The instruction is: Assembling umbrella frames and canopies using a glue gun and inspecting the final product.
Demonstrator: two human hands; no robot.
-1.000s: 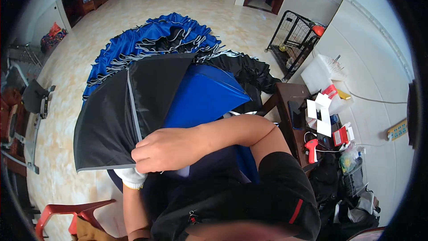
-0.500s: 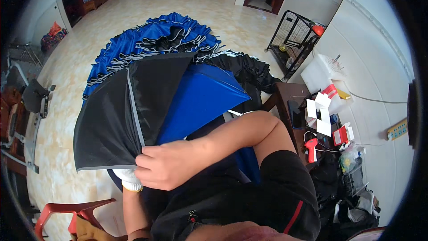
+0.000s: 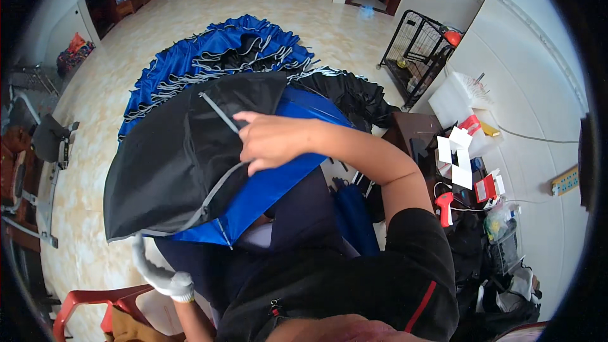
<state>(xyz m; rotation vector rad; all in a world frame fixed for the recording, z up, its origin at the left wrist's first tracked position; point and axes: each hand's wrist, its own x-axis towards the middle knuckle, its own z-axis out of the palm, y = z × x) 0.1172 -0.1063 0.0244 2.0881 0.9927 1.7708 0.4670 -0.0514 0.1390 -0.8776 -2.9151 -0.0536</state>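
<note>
A partly spread umbrella point(image 3: 158, 152) lies across my lap, its black outer cloth with grey edging on top and its blue side point(image 3: 253, 199) showing at the right and below. My bare right hand point(image 3: 272, 142) is over the black cloth, fingers closed on the grey-edged canopy, and the edging bends on both sides of it. One rib tip pokes out at the blue lower edge. My left hand point(image 3: 166, 282), in a white-grey glove, is below the canopy's near left corner. Its fingers stretch up to the cloth edge; the fingertips are partly hidden there.
Beyond lies a heap of blue and black grey-edged umbrella cloth point(image 3: 215, 50). A folded blue umbrella point(image 3: 354, 218) is at my right. On a dark table point(image 3: 405, 130) are an open white box point(image 3: 455, 158) and a red glue gun point(image 3: 444, 208). A red chair point(image 3: 95, 301) stands at my left.
My right hand has moved up and right from the canopy's lower edge, drawing the grey edging along. My left hand has come down out from under the cloth. More blue shows below.
</note>
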